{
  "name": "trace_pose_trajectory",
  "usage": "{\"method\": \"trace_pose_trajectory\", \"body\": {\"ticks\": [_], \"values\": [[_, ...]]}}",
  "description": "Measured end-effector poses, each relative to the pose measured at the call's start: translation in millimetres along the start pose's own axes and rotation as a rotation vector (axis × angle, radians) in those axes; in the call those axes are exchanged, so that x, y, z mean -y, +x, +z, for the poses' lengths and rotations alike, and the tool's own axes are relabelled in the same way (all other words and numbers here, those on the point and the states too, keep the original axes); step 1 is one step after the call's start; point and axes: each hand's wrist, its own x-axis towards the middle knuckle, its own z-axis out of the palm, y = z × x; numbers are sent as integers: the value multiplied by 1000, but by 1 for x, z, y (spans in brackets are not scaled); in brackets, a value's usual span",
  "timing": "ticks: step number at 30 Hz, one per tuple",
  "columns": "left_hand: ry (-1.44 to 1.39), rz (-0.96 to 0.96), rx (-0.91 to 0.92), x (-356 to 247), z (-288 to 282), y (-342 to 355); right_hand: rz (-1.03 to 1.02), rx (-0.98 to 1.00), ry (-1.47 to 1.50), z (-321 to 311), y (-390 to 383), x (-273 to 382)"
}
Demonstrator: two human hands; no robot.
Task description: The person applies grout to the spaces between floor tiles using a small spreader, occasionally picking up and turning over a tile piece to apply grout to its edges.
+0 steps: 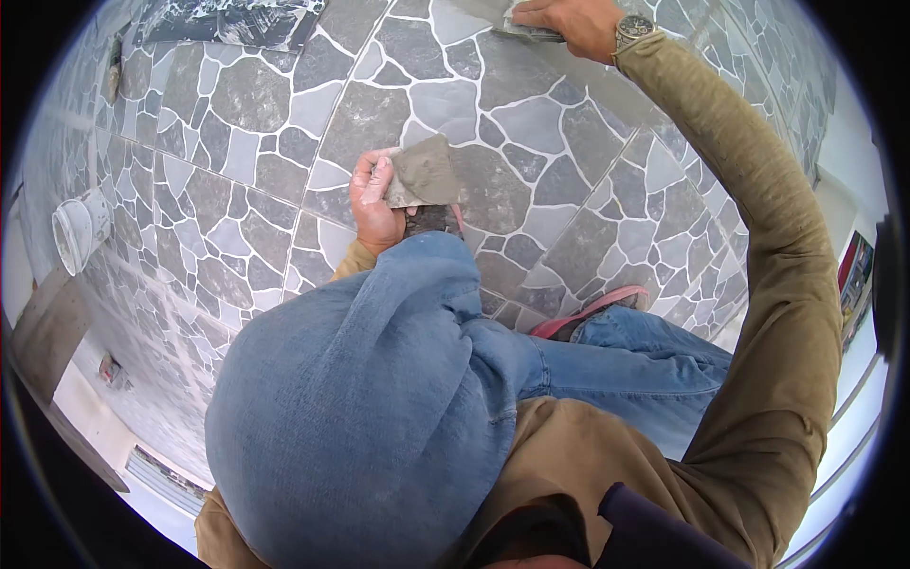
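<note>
My left hand (373, 209) is closed round the edge of a flat, squarish plate caked with grey grout (428, 171). It is held just beyond my bent knee, above the stone-patterned floor tiles (559, 123). At the top, my right hand (573, 21), with a watch on its wrist, is stretched far forward. Its fingers press a thin flat grey spreader (531, 33) against the tiles; its exact kind is partly hidden by the hand and the picture's rim. Wet grey grout (611, 90) is smeared over the tiles beside it.
A black sheet smeared with white (227, 24) lies at the far left. Nearer on that side stand a white bucket (81, 228) and a wooden board (52, 332). A small long-handled tool (115, 71) lies beyond the bucket. My shoe (597, 311) rests on the tiles.
</note>
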Motion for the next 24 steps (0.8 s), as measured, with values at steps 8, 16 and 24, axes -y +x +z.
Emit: {"method": "trace_pose_trajectory", "body": {"ticks": [8, 16, 24], "values": [[-33, 2, 48, 5, -10, 2, 147, 134, -281, -8, -109, 43], [-41, -1, 63, 4, -11, 3, 534, 106, 12, -34, -122, 31], [24, -20, -2, 4, -1, 2, 232, 29, -3, 8, -97, 14]]}}
